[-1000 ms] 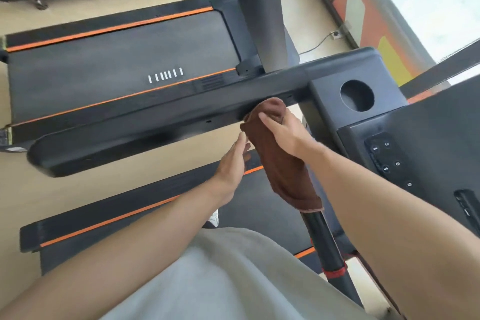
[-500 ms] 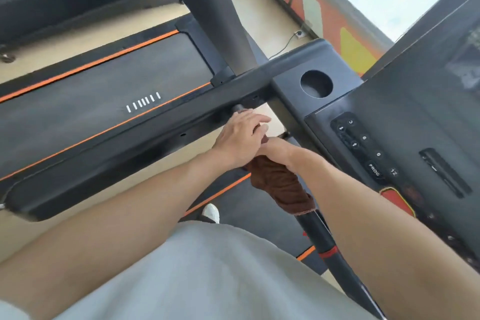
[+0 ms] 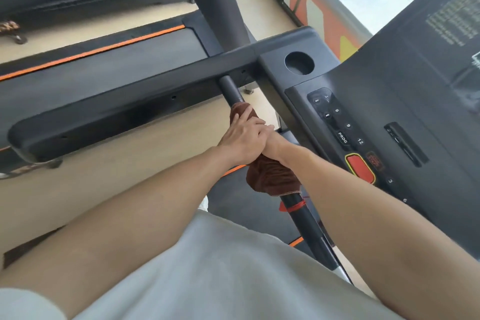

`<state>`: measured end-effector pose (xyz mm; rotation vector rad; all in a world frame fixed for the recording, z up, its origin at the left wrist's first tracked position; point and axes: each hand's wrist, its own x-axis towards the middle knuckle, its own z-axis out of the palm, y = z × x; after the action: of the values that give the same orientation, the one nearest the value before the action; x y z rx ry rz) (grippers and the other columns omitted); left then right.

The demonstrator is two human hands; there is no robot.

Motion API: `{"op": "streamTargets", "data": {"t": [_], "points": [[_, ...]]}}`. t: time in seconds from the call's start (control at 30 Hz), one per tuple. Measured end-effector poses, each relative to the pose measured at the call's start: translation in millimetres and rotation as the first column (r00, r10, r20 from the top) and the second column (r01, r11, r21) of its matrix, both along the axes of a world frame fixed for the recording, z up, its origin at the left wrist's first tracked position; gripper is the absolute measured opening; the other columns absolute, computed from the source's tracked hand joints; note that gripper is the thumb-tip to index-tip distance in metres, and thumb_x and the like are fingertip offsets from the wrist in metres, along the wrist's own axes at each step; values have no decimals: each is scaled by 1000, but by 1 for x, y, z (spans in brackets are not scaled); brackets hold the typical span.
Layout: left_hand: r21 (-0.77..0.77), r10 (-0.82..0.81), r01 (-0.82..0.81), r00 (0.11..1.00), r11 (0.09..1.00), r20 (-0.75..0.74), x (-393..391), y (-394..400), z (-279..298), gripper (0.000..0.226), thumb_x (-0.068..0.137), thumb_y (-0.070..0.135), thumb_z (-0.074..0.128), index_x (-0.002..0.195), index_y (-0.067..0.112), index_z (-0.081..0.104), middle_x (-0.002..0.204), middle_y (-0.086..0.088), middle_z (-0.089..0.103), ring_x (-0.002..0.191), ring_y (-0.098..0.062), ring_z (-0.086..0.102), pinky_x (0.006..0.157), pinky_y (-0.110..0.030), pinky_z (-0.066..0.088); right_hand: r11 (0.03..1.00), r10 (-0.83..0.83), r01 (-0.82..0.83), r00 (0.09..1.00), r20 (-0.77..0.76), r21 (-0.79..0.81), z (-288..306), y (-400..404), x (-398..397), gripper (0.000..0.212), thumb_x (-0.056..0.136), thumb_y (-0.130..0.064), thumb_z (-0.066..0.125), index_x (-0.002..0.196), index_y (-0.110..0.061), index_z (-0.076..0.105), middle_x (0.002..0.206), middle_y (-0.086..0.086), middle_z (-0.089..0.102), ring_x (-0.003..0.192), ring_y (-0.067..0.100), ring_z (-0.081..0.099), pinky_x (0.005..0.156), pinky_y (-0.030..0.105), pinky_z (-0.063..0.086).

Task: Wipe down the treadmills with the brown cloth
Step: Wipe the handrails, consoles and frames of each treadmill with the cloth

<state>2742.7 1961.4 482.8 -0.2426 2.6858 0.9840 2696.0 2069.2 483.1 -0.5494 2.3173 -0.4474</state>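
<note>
Brown cloth (image 3: 272, 176) wrapped round handlebar (image 3: 230, 89); left hand (image 3: 242, 141), right hand (image 3: 272, 144) both grip it.

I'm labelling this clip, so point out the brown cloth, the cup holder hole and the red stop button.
brown cloth (image 3: 272, 176): head view, on its bunched lower part below the hands.
cup holder hole (image 3: 299, 63): head view, centre of the round opening.
red stop button (image 3: 359, 167): head view, middle of its red face.
</note>
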Motion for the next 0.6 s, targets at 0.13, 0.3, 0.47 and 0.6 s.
{"op": "streamTargets", "data": {"t": [0.13, 0.3, 0.47, 0.6], "points": [[2, 7, -7, 1000, 1000, 17, 16, 24, -3, 69, 95, 45, 11, 151, 30, 48, 169, -1, 22, 159, -23, -2, 127, -50, 1, 996, -25, 28, 999, 39, -80, 20, 23, 21, 41, 109, -5, 40, 148, 7, 37, 145, 23, 49, 134, 28, 46, 96, 13, 28], [66, -26, 31, 996, 997, -86, 44, 50, 18, 51, 110, 33, 23, 147, 16, 54, 162, -3, 38, 158, -13, -2, 128, -39, -5, 995, -8, 18, 995, 102, -96, 39, 48, 43, 40, 110, -11, 40, 150, -4, 38, 137, 14, 53, 121, 15, 46, 79, 2, 32], [44, -36, 40, 994, 998, -103, 63, 65, 24, 53, 111, 36, 25, 146, 9, 53, 161, -5, 40, 158, -16, 1, 128, -41, -1, 999, 37, -40, 995, 90, 34, 39, 62, 45, 41, 108, -2, 43, 147, 7, 39, 148, 23, 49, 134, 30, 49, 92, 17, 35], [65, -58, 68, 988, 996, -145, 74, 65, 15, 54, 111, 42, 25, 150, 15, 49, 162, 3, 38, 158, -13, 1, 129, -42, 1, 980, 164, -170, 984, 63, 100, 32, 66, 45, 42, 109, -9, 42, 148, 6, 37, 148, 24, 48, 136, 31, 46, 104, 21, 30]]}}
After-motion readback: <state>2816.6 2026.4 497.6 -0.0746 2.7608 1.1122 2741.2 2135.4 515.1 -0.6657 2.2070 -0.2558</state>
